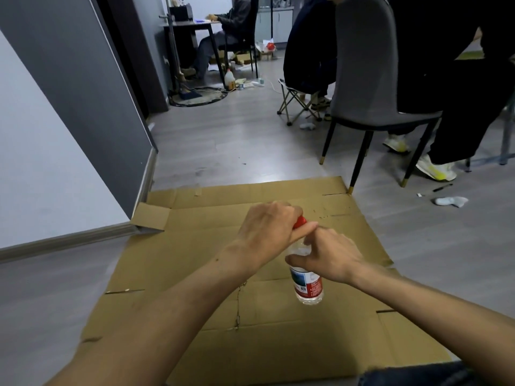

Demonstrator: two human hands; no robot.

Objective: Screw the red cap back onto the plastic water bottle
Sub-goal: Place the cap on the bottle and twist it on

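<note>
The bottle [306, 285] is held just above a flattened cardboard sheet [195, 257] on the floor [237, 140]; whether its base touches the sheet cannot be told. Its upper body is gripped by the right hand [326, 257], thumb and fingers curled around the clear shoulder above the label. This grip is judged to be there to keep the bottle from turning. The left hand [267, 227] is closed over the top, and the cap [300, 222] is pinched between its fingers, only a sliver of red showing. The cap appears to be seated on the neck, so the screwing step seems to be under way; how far it is tightened cannot be seen, since the threads are hidden by the fingers. The two hands are close together, the left thumb lying against the right hand's knuckles, so that twisting force and counter-hold are applied along one axis.

The cardboard is creased and slit, spread on grey wood-look flooring beside a pale wall [41, 168] with a dark panel. Further back, a grey chair [367, 79] with black legs is occupied, a folding stool [298, 98] is also sat upon, and another person is seated at a dark table [192, 25]. Scraps of paper and a pen [443, 187] are scattered on the floor to the right.
</note>
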